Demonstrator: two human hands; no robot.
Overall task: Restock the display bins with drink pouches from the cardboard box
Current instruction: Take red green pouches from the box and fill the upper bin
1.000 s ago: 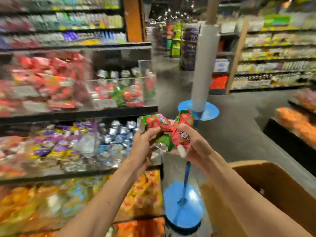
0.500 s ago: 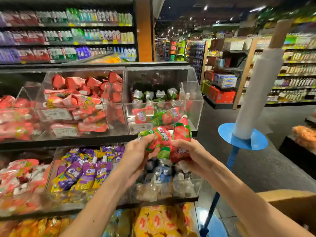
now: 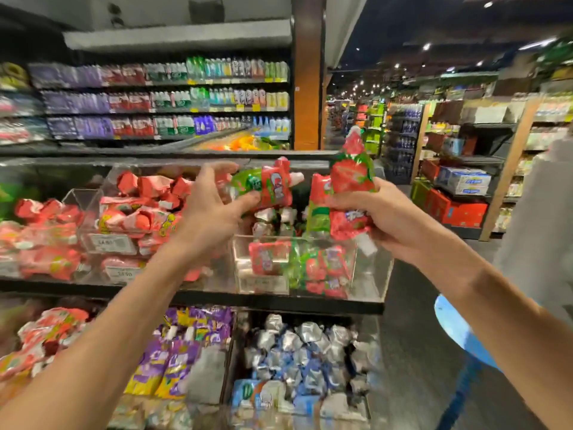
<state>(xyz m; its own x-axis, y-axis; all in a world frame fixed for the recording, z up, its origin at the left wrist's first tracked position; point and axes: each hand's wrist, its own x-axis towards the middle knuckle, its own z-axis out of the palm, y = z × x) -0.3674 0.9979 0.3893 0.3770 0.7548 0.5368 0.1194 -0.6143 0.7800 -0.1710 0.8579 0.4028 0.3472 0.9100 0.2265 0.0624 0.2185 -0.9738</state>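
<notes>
My left hand (image 3: 214, 200) pinches one red and green drink pouch (image 3: 266, 187) between thumb and fingers, lying sideways above the clear display bin (image 3: 372, 274). My right hand (image 3: 372, 218) grips a bunch of the same red and green pouches (image 3: 347, 193), one standing upright with its cap on top. Both hands hover over the bin's open top on the upper shelf. The bin holds several matching pouches (image 3: 310, 268) at its front. The cardboard box is out of view.
Left of that bin, a bin of red pouches (image 3: 139, 212) fills the upper shelf. Below sit purple pouches (image 3: 173, 355) and silver-blue pouches (image 3: 304, 349). A blue stand (image 3: 462, 333) is at the right, with an aisle and a person's grey sleeve (image 3: 539, 218) beyond.
Both hands rose from below the shelf edge to above the bin and moved apart. My left hand now holds one pouch separate from the bunch. The view tilted up and the box left the view.
</notes>
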